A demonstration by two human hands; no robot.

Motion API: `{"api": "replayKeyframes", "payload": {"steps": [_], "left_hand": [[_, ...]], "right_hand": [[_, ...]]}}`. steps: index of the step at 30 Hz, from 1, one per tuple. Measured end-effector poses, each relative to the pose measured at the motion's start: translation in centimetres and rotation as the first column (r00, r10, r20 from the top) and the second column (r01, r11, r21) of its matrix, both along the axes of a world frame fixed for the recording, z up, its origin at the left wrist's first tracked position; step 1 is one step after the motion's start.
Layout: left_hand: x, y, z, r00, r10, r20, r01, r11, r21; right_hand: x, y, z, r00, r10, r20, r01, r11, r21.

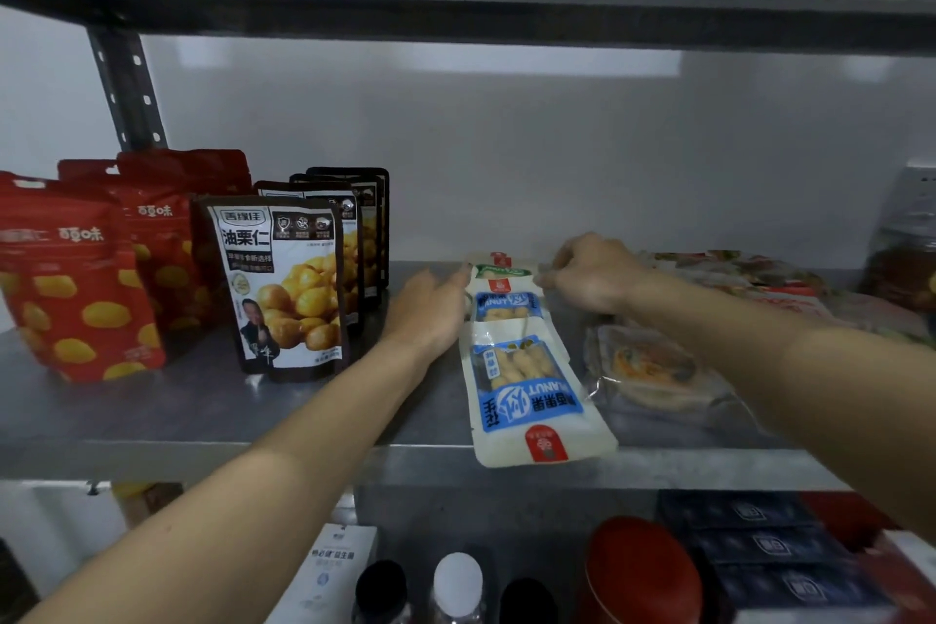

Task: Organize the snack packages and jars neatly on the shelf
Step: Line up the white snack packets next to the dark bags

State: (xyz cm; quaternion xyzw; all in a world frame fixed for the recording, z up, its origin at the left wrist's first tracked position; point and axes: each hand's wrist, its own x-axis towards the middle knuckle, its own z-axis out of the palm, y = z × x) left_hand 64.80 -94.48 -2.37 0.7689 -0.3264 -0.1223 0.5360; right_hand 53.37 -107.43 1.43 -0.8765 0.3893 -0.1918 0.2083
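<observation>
Peanut packs (527, 390) being straightened
Far pack (501, 289) being pinched by right hand (592, 274), braced by flat left hand (430, 314); row running straight away between them.

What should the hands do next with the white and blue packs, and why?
Probably straighten the white and blue packs and slide them back: the nearest one pokes over the shelf edge. The left hand touches their left side and the right hand pinches the far one.

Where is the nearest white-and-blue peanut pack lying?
In the head view, the peanut pack lies flat at the metal shelf's front edge, right of centre, between the standing black chestnut pouch on its left and a clear-wrapped package on its right.
</observation>
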Motion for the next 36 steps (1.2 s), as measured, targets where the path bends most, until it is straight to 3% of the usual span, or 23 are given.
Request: {"api": "replayKeyframes", "payload": {"steps": [3,7,16,22,26,29,36], "left_hand": [[-0.5,1.6,-1.1,0.988,0.007,0.155,-0.028,0.990,0.138],[-1.2,2.1,-2.0,0.984,-0.026,0.177,-0.013,0.977,0.215],[-2.3,-0.2,-2.5,0.978,0.097,0.187,-0.097,0.995,-0.009],[-2.5,-0.7,-2.7,0.955,0.173,0.241,-0.168,0.985,-0.043],[-1.8,-0.7,-2.6,0.957,0.253,0.140,-0.250,0.968,-0.038],[-1.1,-1.2,-2.5,0.981,0.188,0.050,-0.191,0.978,0.086],[-1.0,-2.5,-2.4,0.998,0.005,0.062,-0.010,0.996,0.085]], "right_hand": [[-1.2,1.9,-0.1,0.986,0.027,-0.166,-0.029,1.000,-0.011],[-1.5,3.1,-0.7,0.987,0.068,-0.148,-0.058,0.996,0.071],[-1.4,3.3,-1.4,0.996,0.084,-0.017,-0.081,0.988,0.129],[-1.1,2.6,-1.9,0.995,0.104,0.000,-0.103,0.986,0.131],[-1.4,2.5,-2.0,0.992,0.124,0.005,-0.123,0.983,0.134],[-1.6,2.1,-2.0,0.990,0.133,-0.038,-0.126,0.981,0.149],[-1.5,1.6,-2.1,0.991,0.124,0.049,-0.129,0.983,0.134]]}}
